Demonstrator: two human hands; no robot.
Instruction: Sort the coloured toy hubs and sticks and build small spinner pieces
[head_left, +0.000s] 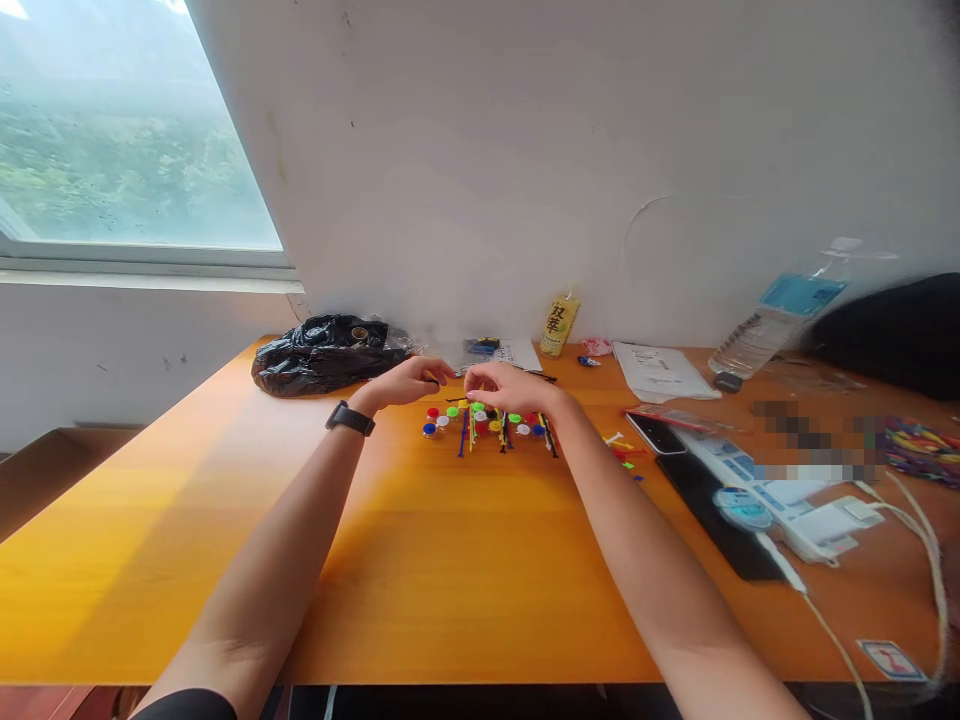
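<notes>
My left hand (409, 382), with a black watch on its wrist, and my right hand (506, 385) hover side by side over a small heap of coloured round pieces and thin sticks (487, 425) on the orange table (420, 560). Both hands have their fingers curled and pinched toward each other. Each seems to grip a small piece, too tiny to name. The red, blue, green and white discs lie just beneath the fingertips, with sticks running toward me.
A crumpled black plastic bag (326, 352) lies at the back left. A yellow drink bottle (559, 324) and papers (658, 370) stand by the wall. To the right are a water bottle (780, 318), a phone (655, 433), a power strip with cables (795, 510) and loose sticks (624, 450).
</notes>
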